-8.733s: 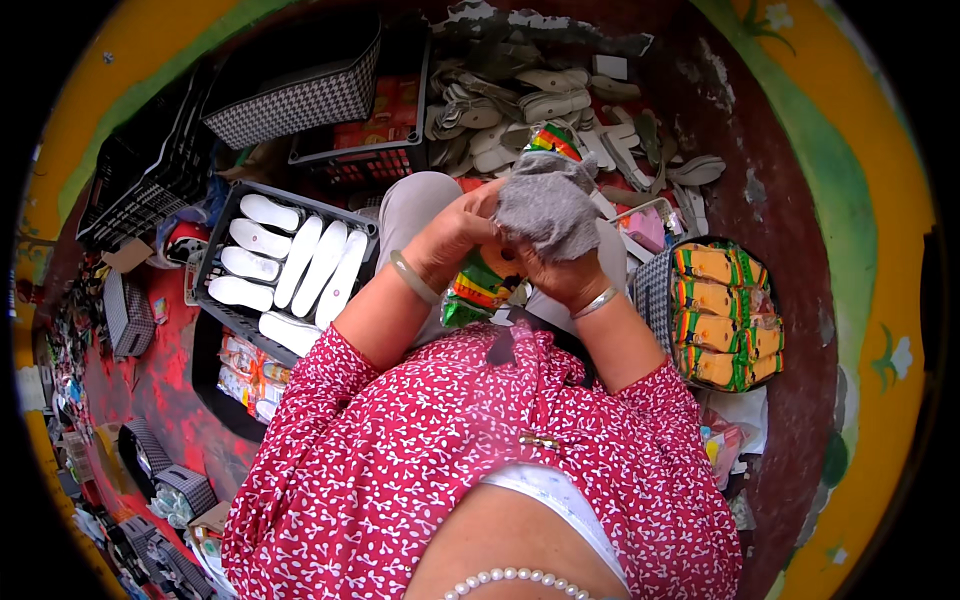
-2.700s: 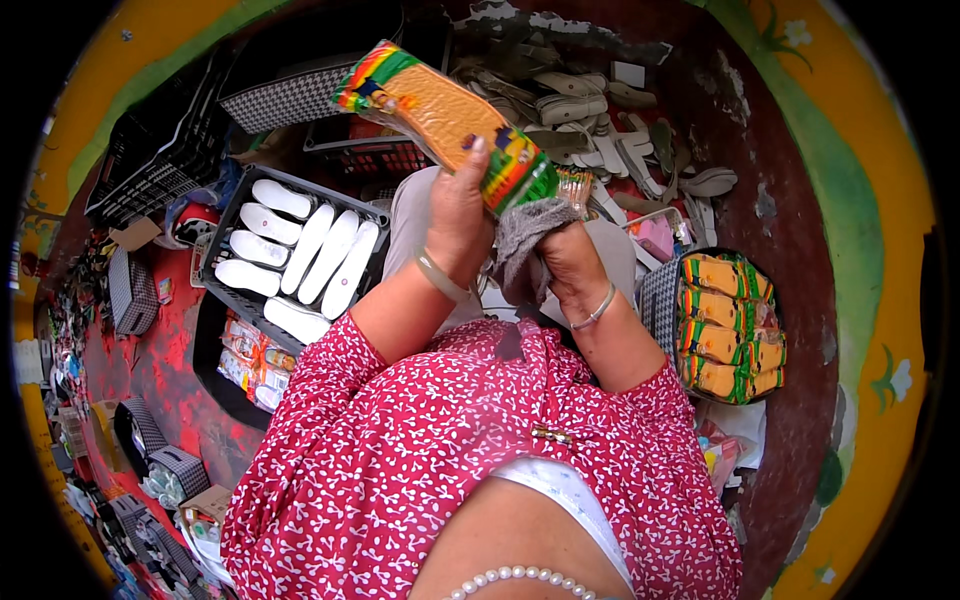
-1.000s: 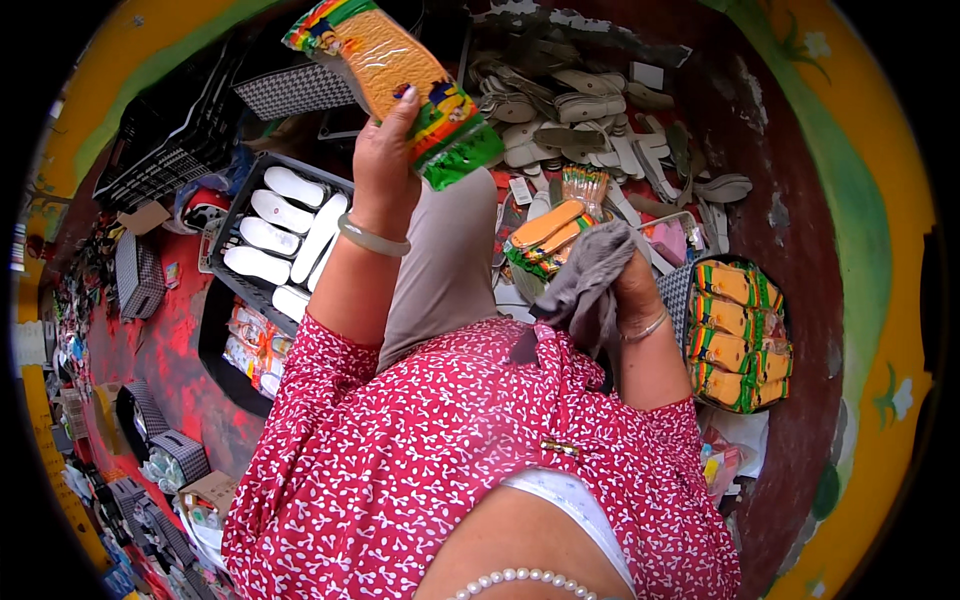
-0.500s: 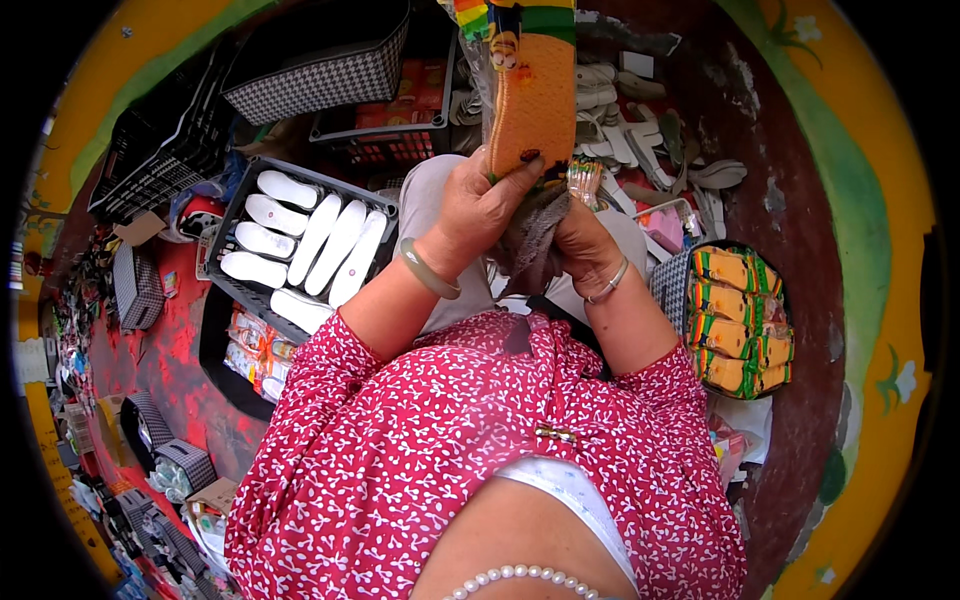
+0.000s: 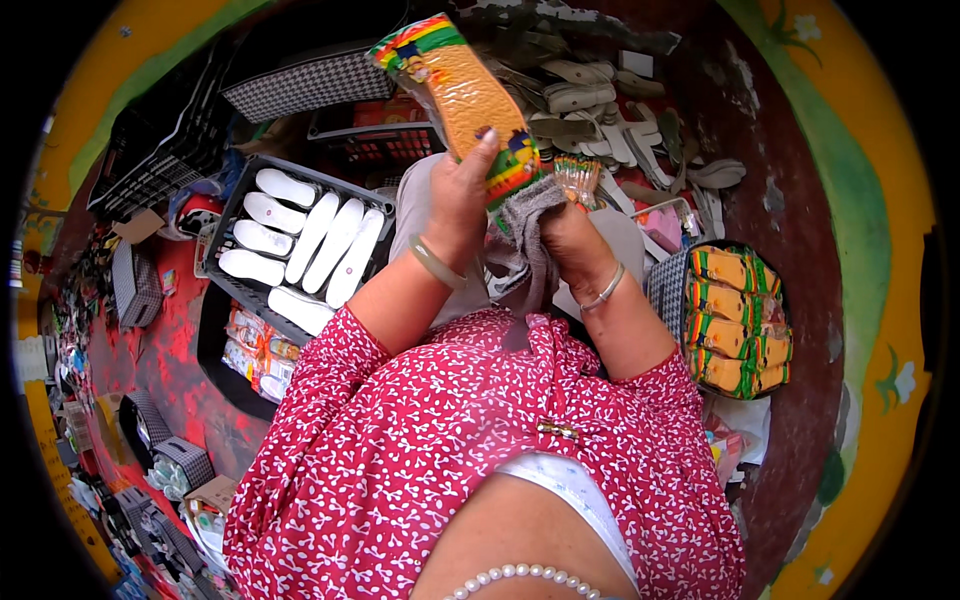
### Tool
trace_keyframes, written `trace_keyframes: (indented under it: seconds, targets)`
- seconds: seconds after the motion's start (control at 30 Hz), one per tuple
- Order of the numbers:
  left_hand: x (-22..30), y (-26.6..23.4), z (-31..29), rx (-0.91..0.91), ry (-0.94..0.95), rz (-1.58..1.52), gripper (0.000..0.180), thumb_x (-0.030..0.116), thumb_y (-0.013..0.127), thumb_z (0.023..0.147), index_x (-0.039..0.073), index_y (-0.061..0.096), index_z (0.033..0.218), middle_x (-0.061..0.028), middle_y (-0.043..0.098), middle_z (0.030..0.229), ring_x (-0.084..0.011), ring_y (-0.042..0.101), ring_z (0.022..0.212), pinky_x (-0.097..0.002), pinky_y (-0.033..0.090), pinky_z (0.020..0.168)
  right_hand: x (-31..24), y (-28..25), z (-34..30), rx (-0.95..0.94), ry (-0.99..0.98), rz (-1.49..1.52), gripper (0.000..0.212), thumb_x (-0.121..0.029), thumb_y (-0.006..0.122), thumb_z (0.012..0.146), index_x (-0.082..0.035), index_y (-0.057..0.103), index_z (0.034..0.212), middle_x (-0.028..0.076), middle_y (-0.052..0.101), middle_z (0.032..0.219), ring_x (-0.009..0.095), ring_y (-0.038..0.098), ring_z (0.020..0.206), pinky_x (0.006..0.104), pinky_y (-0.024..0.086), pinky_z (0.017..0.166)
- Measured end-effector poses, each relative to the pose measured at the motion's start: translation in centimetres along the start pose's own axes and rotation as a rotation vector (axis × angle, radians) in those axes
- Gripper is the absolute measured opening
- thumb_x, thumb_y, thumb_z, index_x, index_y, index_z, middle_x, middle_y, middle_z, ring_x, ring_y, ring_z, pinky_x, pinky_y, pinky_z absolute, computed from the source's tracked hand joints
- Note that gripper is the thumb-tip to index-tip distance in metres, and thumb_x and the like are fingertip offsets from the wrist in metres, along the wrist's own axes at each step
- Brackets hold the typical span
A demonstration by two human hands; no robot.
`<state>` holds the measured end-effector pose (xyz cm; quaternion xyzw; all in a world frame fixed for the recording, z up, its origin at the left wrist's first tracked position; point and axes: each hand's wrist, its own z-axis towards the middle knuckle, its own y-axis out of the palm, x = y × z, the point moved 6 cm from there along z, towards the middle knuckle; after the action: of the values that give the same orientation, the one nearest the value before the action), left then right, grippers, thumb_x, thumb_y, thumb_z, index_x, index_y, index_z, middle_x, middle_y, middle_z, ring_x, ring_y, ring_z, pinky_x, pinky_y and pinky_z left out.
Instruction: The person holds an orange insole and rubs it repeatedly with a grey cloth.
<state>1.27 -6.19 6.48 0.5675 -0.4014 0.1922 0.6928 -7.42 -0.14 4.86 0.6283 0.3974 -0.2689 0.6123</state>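
Note:
A long orange insole pack [image 5: 478, 108] in clear wrapping, with green, yellow and red printed ends, leans up and to the left in front of me. My left hand [image 5: 460, 200] is closed on its lower left side, the thumb lying on its face. My right hand [image 5: 582, 243] grips a grey cloth [image 5: 527, 240] whose upper fold touches the pack's lower end. The rest of the cloth hangs down between my wrists. The fingers of my right hand are partly hidden by the cloth.
Left of my knees, a dark crate [image 5: 222, 262] holds several white insoles [image 5: 318, 235]. At my right stands a checked basket [image 5: 668, 300] filled with similar orange packs [image 5: 730, 318]. Loose insoles [image 5: 650, 150] are piled ahead, near a red wall. Black crates [image 5: 140, 165] are at far left.
The insole pack has come down and tipped over to the left, with my left hand shifting the same way. The grey cloth now shows more at its lower end.

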Motion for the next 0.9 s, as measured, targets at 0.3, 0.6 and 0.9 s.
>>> trace_keyframes:
  seconds: [0.3, 0.6, 0.9]
  targets:
    - [6.6, -6.9, 3.8, 0.177, 0.260, -0.100, 0.027, 0.017, 0.053, 0.090, -0.001, 0.051, 0.110, -0.0094, 0.061, 0.099, -0.0198, 0.063, 0.087, -0.0320, 0.052, 0.078, 1.0, -4.5, -2.9, -0.085, 0.047, 0.015, 0.024, -0.007, 0.059, 0.082, -0.002, 0.055, 0.105, 0.006, 0.060, 0.097, 0.014, 0.058, 0.085, 0.0266, 0.049, 0.078]
    - [1.9, 0.7, -0.2, -0.156, 0.011, 0.149, 0.028, 0.018, 0.057, 0.089, -0.001, 0.056, 0.110, -0.0047, 0.062, 0.100, -0.0107, 0.059, 0.087, -0.0257, 0.048, 0.078, -3.1, -3.9, -0.1, -0.086, -0.056, -0.316, 0.034, -0.018, 0.058, 0.085, -0.001, 0.053, 0.113, 0.007, 0.063, 0.087, 0.010, 0.061, 0.067, 0.0197, 0.047, 0.050]
    - [-0.2, 0.1, -0.1, -0.041, -0.122, 0.056, 0.027, 0.017, 0.056, 0.088, -0.001, 0.056, 0.108, -0.0061, 0.062, 0.097, -0.0140, 0.061, 0.083, -0.0267, 0.049, 0.075, -0.3, -1.3, -0.1, 0.016, -0.052, -0.034, 0.025, -0.017, 0.055, 0.088, -0.004, 0.054, 0.109, 0.003, 0.059, 0.099, 0.010, 0.056, 0.087, 0.0244, 0.047, 0.075]
